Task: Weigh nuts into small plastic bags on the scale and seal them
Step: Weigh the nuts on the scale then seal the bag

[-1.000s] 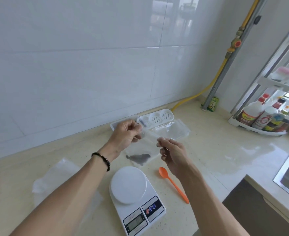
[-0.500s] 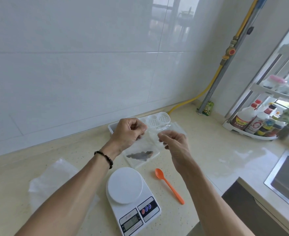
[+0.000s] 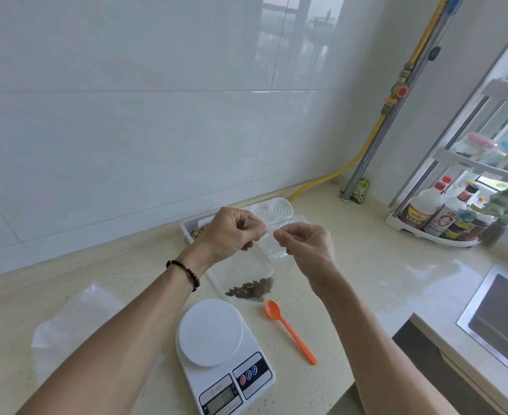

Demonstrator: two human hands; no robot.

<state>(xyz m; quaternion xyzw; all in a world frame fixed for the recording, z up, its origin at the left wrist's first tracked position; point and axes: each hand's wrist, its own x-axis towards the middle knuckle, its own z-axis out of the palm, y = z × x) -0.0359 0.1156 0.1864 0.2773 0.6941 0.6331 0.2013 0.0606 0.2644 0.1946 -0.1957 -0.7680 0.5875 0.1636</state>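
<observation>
Bare counter [image 3: 375,274] lies open right of the orange spoon [image 3: 291,332]. The scale [image 3: 216,348] blocks the front; the white container [image 3: 186,227] lines the wall.

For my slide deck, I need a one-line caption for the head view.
Both hands, left hand and right hand, pinch a nut-filled plastic bag above the scale.

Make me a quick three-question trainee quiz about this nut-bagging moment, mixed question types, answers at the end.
1. True or false: the small plastic bag lies on the scale.
2. What lies right of the scale? A) orange spoon B) knife C) cup
3. What do the left hand and right hand pinch?

Key: 1 false, it hangs above the counter, nuts at the bottom. 2 A. 3 the bag's top edge.
</observation>
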